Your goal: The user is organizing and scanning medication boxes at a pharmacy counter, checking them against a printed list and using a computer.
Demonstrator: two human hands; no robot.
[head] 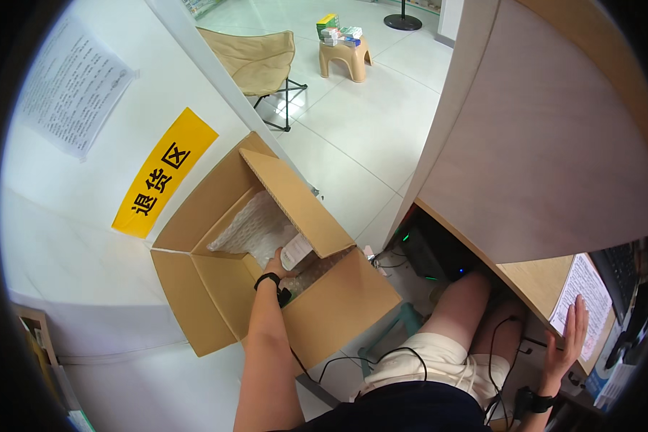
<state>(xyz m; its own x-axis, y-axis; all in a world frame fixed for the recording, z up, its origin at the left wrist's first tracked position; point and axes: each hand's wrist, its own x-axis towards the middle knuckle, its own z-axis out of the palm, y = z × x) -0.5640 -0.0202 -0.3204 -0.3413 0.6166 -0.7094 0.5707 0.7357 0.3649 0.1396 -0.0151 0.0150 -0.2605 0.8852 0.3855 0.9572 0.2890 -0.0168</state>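
Note:
An open cardboard box (335,318) stands before me on the left, its flaps spread. My left hand (278,267) reaches inside and grips a small white carton (296,251) by its near side. Clear bubble wrap (251,229) lies in the box around the carton. The lower part of the carton is partly hidden by my hand and the shadow. My right hand (569,337) is at the edge of the wooden desk at the right, fingers extended over a printed sheet (583,302), holding nothing.
A wall with a yellow sign (164,173) borders the box. Right of it are a desk panel (545,119), a keyboard (618,275) and a dark computer case (437,254). Black cables cross my lap. Farther off stand a folding chair (259,59) and a stool (348,56) bearing small boxes.

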